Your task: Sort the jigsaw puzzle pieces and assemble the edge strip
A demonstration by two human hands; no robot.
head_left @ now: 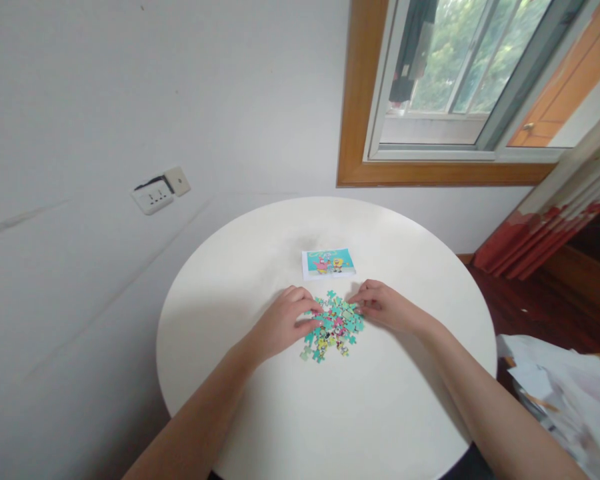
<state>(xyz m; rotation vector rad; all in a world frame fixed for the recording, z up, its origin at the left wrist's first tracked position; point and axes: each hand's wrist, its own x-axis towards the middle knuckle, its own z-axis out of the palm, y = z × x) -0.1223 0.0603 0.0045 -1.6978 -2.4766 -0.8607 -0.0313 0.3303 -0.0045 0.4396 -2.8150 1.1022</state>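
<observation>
In the head view, a loose pile of jigsaw pieces (336, 323) lies near the middle of the round white table (325, 417), between the two hands; most are turquoise, with yellow and pink among them, and a few lie at the near edge of the pile; the left hand (284, 321) rests at the pile's left side, thumb and fingers parted and curved over the edge pieces; the right hand (386, 307) is at the right side, its fingers narrowly bent at the border; whether either hand pinches a piece I cannot tell.

The pieces look like thin printed card, so each should be very light, fairly stiff and apt to slide on the smooth top; the knobs would probably bend or fray if forced; a pinch across opposite cut edges seems the best hold, or a fingertip pressed on the face to drag one flat.

Just beyond the pile lies a picture card (329, 263) with cartoon figures on turquoise; whether it is a flat sheet or a shallow box is unclear; no container holds the pieces; at lower right is a rumpled white heap (570, 393), perhaps bags or paper, its contents unreadable.
</observation>
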